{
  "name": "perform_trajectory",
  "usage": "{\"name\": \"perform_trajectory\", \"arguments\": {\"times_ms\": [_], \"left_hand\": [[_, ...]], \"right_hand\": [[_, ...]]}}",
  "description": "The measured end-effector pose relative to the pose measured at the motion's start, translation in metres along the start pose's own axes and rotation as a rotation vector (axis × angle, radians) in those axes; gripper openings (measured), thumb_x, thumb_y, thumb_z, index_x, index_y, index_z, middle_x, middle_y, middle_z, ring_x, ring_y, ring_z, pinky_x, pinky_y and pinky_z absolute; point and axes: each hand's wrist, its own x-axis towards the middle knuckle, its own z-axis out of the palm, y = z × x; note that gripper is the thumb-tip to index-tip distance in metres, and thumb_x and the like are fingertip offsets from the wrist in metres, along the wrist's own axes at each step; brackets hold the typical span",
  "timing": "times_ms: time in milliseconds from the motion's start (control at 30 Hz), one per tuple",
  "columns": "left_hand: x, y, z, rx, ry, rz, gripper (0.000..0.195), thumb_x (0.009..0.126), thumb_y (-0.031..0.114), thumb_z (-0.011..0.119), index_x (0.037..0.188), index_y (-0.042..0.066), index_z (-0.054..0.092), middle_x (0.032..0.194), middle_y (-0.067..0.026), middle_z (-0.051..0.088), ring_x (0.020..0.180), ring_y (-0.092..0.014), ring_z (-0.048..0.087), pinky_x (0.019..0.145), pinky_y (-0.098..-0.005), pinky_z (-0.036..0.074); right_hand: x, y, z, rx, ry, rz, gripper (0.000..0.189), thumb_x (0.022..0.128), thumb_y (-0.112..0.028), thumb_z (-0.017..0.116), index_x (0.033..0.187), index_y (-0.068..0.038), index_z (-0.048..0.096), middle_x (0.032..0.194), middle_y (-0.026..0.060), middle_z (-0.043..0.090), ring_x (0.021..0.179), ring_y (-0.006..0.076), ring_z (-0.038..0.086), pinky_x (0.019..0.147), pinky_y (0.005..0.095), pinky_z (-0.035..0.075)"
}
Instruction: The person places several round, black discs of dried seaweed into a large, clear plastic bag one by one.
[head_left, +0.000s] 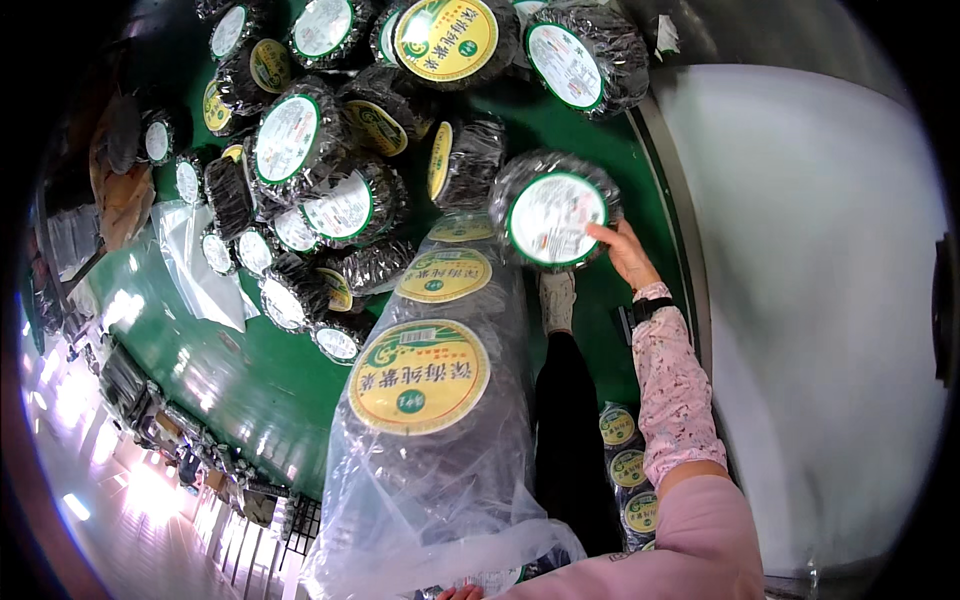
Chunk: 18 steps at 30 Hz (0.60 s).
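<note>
My right hand (624, 251) grips the right edge of a round, dark pack in clear wrap (556, 210), its white, green-rimmed label facing up, thumb on the label. Just left of it lies the far end of a long clear plastic bag (465, 480), with several round packs with yellow labels (420, 377) in a row inside. At the bottom edge, fingertips of my left hand (460, 592) show beside the bag's near end, close to another white-labelled pack (491, 580); most of this hand is cut off, and its grip cannot be made out.
Many similar wrapped packs (289, 142) lie heaped on the green floor (172, 360) ahead and to the left. An empty-looking clear bag (199, 270) lies beside them. A white wall (810, 300) stands at right. Another filled bag (628, 469) lies beside my leg (571, 435).
</note>
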Motion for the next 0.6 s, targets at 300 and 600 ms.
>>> {"name": "perform_trajectory", "arguments": {"times_ms": [300,600], "left_hand": [[-0.002,-0.006,-0.005,0.013,-0.029,-0.007,0.029,0.088,0.033,0.061,0.112,0.018,0.068,0.118,0.0018,0.068,0.110,-0.014,0.063,0.097,-0.0422,0.047],[0.031,0.015,-0.071,0.003,-0.167,0.194,0.048,0.091,0.034,0.056,0.134,0.015,0.057,0.127,-0.0149,0.057,0.116,-0.032,0.056,0.101,-0.0501,0.043]], "right_hand": [[0.067,0.030,-0.015,-0.171,-0.009,0.020,0.099,0.075,-0.042,0.081,0.149,0.005,0.035,0.152,0.0176,0.038,0.140,0.0275,0.036,0.116,0.0383,0.027],[-0.161,-0.033,-0.019,0.919,0.336,0.039,0.055,0.094,-0.038,0.062,0.138,-0.007,0.053,0.139,0.0152,0.057,0.129,0.0330,0.051,0.106,0.0556,0.044]]}}
